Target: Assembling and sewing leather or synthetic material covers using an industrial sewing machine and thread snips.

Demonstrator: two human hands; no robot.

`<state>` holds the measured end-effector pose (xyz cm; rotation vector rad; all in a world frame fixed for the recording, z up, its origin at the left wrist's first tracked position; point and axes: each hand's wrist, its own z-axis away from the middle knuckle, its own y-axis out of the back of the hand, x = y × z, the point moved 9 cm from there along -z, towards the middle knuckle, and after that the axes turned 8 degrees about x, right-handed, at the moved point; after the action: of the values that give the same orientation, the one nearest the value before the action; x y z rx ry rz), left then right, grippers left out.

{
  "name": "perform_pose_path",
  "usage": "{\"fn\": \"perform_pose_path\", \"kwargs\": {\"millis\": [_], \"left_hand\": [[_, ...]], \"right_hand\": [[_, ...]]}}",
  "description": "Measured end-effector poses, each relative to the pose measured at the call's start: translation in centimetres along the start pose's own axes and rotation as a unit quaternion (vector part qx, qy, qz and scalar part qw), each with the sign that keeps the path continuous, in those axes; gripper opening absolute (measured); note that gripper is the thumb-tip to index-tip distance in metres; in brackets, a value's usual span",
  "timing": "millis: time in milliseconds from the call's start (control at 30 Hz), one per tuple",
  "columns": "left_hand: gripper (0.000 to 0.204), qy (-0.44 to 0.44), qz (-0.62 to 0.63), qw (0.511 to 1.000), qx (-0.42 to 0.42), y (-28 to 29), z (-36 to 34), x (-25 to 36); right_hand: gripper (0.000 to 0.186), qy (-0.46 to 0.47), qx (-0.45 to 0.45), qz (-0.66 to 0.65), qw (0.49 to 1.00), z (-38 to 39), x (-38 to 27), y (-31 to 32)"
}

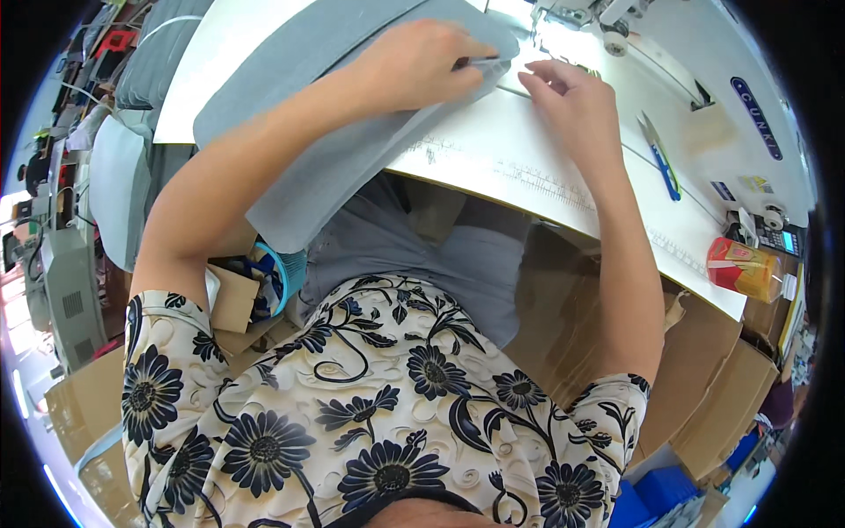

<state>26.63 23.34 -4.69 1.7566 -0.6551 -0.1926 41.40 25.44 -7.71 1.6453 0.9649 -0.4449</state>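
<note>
A large grey fabric piece [308, 189] lies over the table's left part and hangs past its front edge toward my lap. My left hand [427, 66] is closed on this fabric near its right corner, fingertips bent at the edge. To the right, apart from the cloth, my right hand [576, 106] hovers over the white table with thumb and fingers drawn together; anything between them is too small to make out. Just beyond both hands is the lit needle area of a sewing machine [607, 22].
Blue-handled snips [664, 163] lie on the white table [528, 158], right of my right hand. A red-and-yellow jar [744, 268] stands at the right edge. Stacked grey fabric [163, 62] is at far left; a blue basket [286, 273] and cardboard boxes [704, 387] are below.
</note>
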Motion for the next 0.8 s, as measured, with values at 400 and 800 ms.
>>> {"fn": "perform_pose_path", "kwargs": {"millis": [400,800], "left_hand": [[0.033,-0.027,0.109,0.992,0.056,-0.3,-1.4,-0.3],[0.037,-0.146,0.044,0.988,-0.028,-5.3,-4.5,-0.1]], "right_hand": [[0.031,-0.022,-0.001,0.027,0.999,-1.1,-0.2,0.0],[0.025,0.245,0.055,0.165,0.954,-1.5,2.7,-1.0]]}}
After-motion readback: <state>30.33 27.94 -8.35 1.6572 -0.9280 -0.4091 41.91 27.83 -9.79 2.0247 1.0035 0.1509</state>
